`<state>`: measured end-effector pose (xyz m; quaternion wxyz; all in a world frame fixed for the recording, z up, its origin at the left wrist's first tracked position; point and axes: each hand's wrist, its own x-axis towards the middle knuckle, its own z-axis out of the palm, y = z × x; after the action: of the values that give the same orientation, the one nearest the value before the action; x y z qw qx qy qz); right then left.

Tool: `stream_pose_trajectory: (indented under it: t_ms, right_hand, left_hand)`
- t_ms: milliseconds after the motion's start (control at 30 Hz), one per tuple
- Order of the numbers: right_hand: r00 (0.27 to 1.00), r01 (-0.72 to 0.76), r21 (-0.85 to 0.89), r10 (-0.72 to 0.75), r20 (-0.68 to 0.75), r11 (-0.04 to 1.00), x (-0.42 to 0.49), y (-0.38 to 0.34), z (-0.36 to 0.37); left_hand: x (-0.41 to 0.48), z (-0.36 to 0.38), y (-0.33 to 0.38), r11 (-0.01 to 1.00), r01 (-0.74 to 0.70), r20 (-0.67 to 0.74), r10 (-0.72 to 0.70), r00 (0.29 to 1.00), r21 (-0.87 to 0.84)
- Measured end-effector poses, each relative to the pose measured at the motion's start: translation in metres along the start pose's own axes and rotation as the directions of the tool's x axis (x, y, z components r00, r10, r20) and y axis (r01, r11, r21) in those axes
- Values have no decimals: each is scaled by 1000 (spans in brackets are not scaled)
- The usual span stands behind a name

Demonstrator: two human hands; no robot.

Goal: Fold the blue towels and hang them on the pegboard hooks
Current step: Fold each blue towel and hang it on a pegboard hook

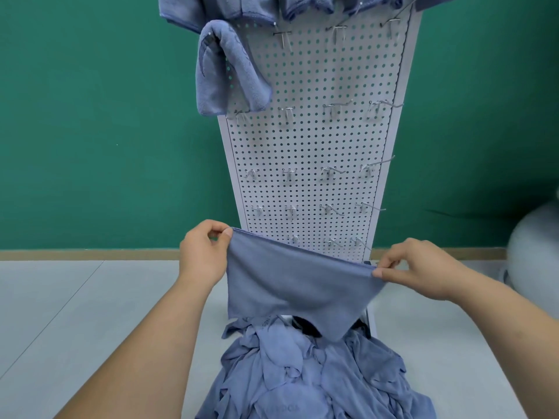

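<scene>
You are pinching one blue towel point(298, 285) taut with both hands point(203, 254) point(422, 269); several towels point(230, 68) are hanging, a pile point(311, 373) is waiting.

1. The left hand point(202, 255) and right hand point(419, 269) each pinch a top corner of a blue towel point(298, 293), stretched between them.
2. Below lies a heap of crumpled towels point(314, 376).
3. Behind stands the pegboard point(308, 152) (a folded towel point(225, 68) hangs upper left).
</scene>
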<state>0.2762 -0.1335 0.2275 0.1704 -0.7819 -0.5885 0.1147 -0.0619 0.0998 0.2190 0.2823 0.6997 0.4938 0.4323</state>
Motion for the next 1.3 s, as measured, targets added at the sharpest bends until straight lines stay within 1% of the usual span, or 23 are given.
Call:
stream_pose_trajectory:
  t_ms: [67, 133, 167, 233, 267, 333, 367, 467, 567, 633, 700, 767, 867, 900, 967, 1000, 1033, 1067, 1100, 1133, 1200, 1233, 1300]
  right_hand:
    - [999, 0, -87, 3, 39, 996, 0, -2, 4]
    - [997, -79, -244, 83, 7, 967, 1, -3, 6]
    - [991, -132, -310, 126, -41, 941, 2, -3, 6]
    - [969, -218, -375, 152, -197, 901, 5, -3, 6]
    - [948, -246, -363, 145, -284, 899, 6, -4, 5]
    - [881, -273, -244, 140, -452, 931, 6, -5, 1]
    - [850, -267, -187, 140, -507, 945, 5, -4, -1]
    - [802, -246, -139, 121, -585, 959, 0, -5, -9]
    - [771, -238, -131, 106, -627, 962, -1, -8, -10]
    - [758, -203, -141, 64, -649, 969, 1, -8, -8]
    - [758, -161, -139, 32, -651, 977, 3, -4, -5]
    - [786, -163, -134, 46, -617, 978, 6, 3, -1]
    - [809, -176, -170, 43, -586, 970, 9, 13, 5]
    - [818, -167, -121, 69, -572, 979, 10, 13, 6]
    - [826, -156, 111, 191, -531, 982, 10, 6, 4]
    - [824, -146, 287, 277, -494, 947, 9, 2, 3]
    - [821, -114, 479, 354, -448, 870, 9, -2, 1]
    - [821, -66, 647, 410, -398, 760, 8, -6, -1]
    - [819, -11, 765, 444, -362, 644, 8, -9, -3]
    - [817, 40, 836, 464, -342, 547, 7, -12, -7]
    - [808, 112, 909, 495, -318, 401, 6, -17, -13]
    - [804, 130, 931, 513, -301, 342, 5, -21, -15]
    - [794, 136, 954, 547, -266, 266, 5, -25, -16]
  left_hand:
    - [1, -2, -1, 1000, 9, -33, -10, 999, -30]
    - [2, -4, -3, 999, 13, -50, -15, 999, -29]
    - [2, -4, -3, 1000, 8, -46, -8, 999, -3]
    - [2, -4, -6, 996, -22, -19, 24, 1000, 91]
    - [2, -3, -8, 989, -39, -2, 40, 999, 139]
    - [1, -3, -10, 972, -64, 31, 59, 998, 226]
    - [1, -3, -11, 959, -77, 47, 66, 997, 272]
    - [0, -2, -11, 915, -124, 85, 98, 992, 384]
    - [-2, 2, -6, 901, -140, 84, 116, 990, 411]
    - [-2, 4, -4, 924, -113, 75, 92, 993, 365]
    - [-1, 6, -3, 964, -72, 87, 51, 995, 257]
    - [-1, 8, -1, 991, -30, 102, 17, 995, 134]
    - [-5, 11, 7, 999, 41, 110, -37, 993, -33]
    - [-6, 12, 10, 994, 74, 114, -64, 991, -85]
    - [-8, 15, 12, 973, 141, 121, -120, 985, -183]
    - [-9, 16, 13, 957, 169, 122, -144, 982, -234]
    - [-8, 17, 14, 936, 196, 121, -167, 978, -291]
    - [-8, 17, 16, 910, 219, 118, -189, 975, -351]
    - [-7, 17, 19, 881, 237, 111, -210, 971, -409]
    - [-6, 17, 21, 853, 249, 103, -228, 968, -458]
    - [-4, 16, 27, 800, 269, 93, -261, 961, -537]
    - [-4, 15, 29, 772, 281, 93, -279, 956, -570]
    - [-5, 17, 31, 737, 300, 77, -320, 944, -605]
